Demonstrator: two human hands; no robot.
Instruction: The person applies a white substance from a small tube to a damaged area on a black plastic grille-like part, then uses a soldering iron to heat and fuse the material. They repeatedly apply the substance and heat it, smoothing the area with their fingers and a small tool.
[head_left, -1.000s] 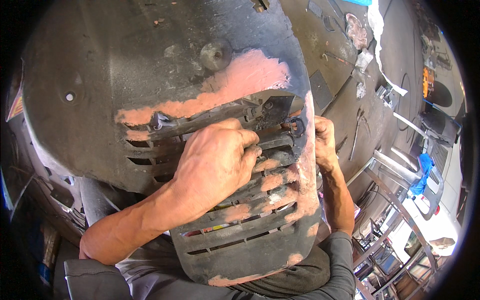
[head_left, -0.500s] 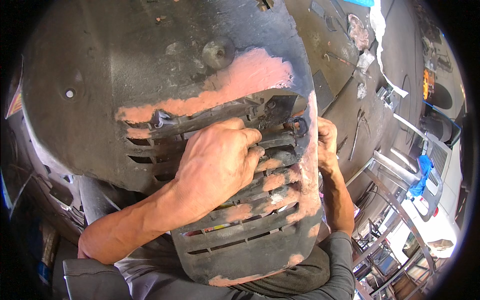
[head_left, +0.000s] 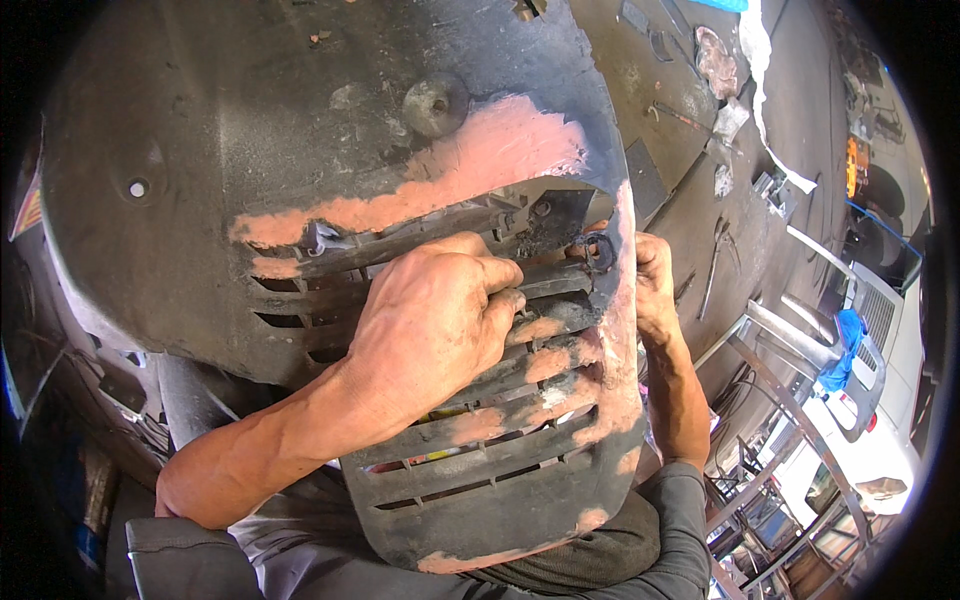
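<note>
A large dark plastic vehicle panel [head_left: 300,130] with slotted openings lies tilted across my lap. Pinkish filler [head_left: 500,145] is smeared in a band above the slots and in patches along the slats and right edge. My left hand [head_left: 430,315] is closed over the middle of the slotted part, thumb and forefinger pinching at a slat [head_left: 555,283]; its other fingers are curled out of sight. Around the panel's right edge reaches my right hand [head_left: 655,285], fingers bent behind it. A bit of those fingers shows through the gap by a dark ring-shaped piece.
On the floor to the right lie pliers [head_left: 714,265], a crumpled plastic bag [head_left: 716,62], and a long white strip [head_left: 757,80]. Metal stand bars [head_left: 790,385] hold a blue cloth [head_left: 845,350] at the right, near a white vehicle [head_left: 870,450].
</note>
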